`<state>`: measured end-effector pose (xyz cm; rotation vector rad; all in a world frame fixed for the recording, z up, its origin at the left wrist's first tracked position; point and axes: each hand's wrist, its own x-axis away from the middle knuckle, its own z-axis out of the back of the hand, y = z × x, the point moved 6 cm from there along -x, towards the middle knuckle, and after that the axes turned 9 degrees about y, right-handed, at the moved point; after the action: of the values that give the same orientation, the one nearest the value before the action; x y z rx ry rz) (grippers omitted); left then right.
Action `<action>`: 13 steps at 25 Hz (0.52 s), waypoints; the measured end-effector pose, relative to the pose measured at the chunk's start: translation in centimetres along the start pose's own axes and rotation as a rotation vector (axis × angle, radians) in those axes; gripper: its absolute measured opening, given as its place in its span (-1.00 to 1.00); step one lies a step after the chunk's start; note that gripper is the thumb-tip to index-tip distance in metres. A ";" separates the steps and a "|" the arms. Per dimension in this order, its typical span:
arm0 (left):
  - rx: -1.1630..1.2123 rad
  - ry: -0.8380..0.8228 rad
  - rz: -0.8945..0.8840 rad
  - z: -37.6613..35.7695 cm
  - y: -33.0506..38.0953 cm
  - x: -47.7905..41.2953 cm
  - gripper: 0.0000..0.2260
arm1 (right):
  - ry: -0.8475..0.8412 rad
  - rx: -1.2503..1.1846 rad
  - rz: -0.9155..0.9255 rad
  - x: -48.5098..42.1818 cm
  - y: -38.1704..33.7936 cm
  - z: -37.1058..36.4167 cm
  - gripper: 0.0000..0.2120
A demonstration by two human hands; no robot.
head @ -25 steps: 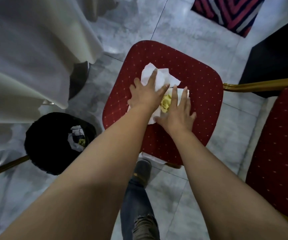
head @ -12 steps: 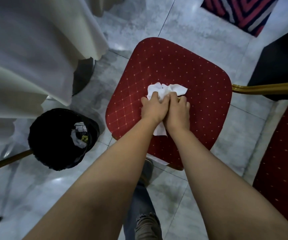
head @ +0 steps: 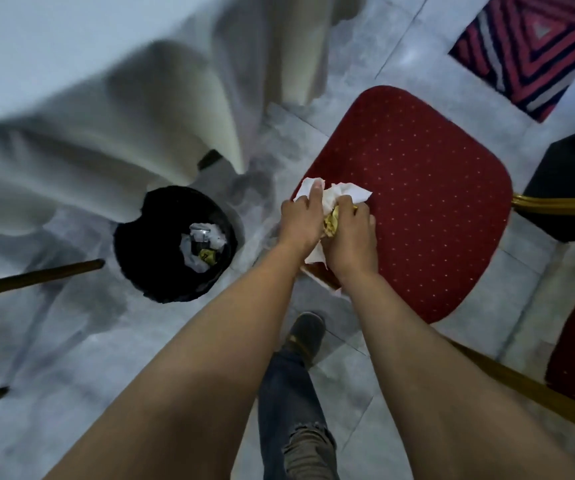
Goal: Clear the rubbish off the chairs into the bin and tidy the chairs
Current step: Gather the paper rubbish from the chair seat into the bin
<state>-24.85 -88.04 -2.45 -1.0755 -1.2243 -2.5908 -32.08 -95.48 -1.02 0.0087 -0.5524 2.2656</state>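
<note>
While hands clutch tissue, over red chair, bin nearby

No readable text, labels or numbers anywhere.

The grey marbled tile floor carries a round black bin at 9 o'clock, holding crumpled white and yellow rubbish. A red gold-dotted padded chair seat stands at 2 o'clock. A red, black and grey striped rug lies at 1 o'clock.
</note>
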 end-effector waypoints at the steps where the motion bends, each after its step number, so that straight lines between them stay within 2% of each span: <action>1: 0.022 0.000 0.013 2.2 -1.5 -0.1 -0.46 | -0.019 -0.002 0.019 1.1 -2.0 -1.1 -0.51; 4: 0.090 0.006 0.086 8.6 -7.4 -0.8 -0.45 | -0.103 -0.003 0.062 4.8 -7.6 -5.6 -0.52; 6: 0.054 -0.001 0.130 12.3 -11.8 -1.2 -0.45 | -0.156 -0.003 0.092 7.2 -11.0 -8.9 -0.52; 9: 0.057 0.021 0.172 16.8 -16.6 -1.9 -0.51 | -0.227 -0.017 0.095 9.5 -14.7 -13.6 -0.51; 13: 0.163 0.081 0.265 21.5 -22.6 -4.1 -0.48 | -0.319 -0.013 0.087 10.8 -18.8 -19.5 -0.46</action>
<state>-17.56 -58.42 -10.34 -1.0137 -1.1632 -2.2720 -23.07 -69.03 -9.47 0.3514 -0.7465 2.3598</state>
